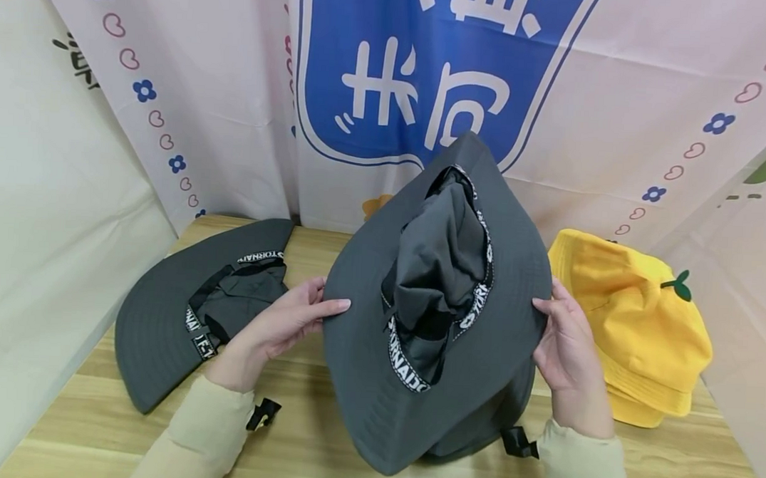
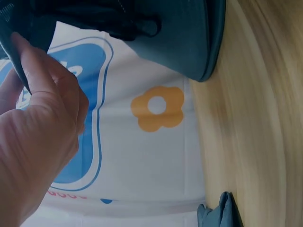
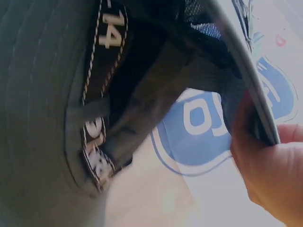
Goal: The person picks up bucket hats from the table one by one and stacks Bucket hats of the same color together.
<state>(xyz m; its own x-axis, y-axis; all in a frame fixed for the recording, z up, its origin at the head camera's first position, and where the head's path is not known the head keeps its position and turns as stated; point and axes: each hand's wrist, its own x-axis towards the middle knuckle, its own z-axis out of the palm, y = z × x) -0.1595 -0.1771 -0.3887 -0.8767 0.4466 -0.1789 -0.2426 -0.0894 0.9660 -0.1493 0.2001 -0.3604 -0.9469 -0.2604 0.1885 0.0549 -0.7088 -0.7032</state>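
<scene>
Both hands hold up a dark grey wide-brimmed hat (image 1: 369, 267), its inside turned towards the head camera and its lettered sweatband showing. My left hand (image 1: 283, 320) pinches the brim at the left edge, thumb on the near face. On the opposite edge, my right hand (image 1: 565, 340) pinches the brim too. The left wrist view has the left hand (image 2: 45, 118) with the brim between thumb and fingers. In the right wrist view, the right hand (image 3: 270, 165) grips the brim edge. Behind and below the raised hat, more dark grey fabric (image 1: 497, 415) rests on the table, mostly hidden.
Another dark grey hat (image 1: 155, 314) lies folded on the wooden table (image 1: 297, 435) at the left. Yellow bucket hats (image 1: 636, 314), stacked, sit at the right, the top one bearing a green sprout (image 1: 679, 285). A printed white and blue curtain (image 1: 236, 83) hangs behind.
</scene>
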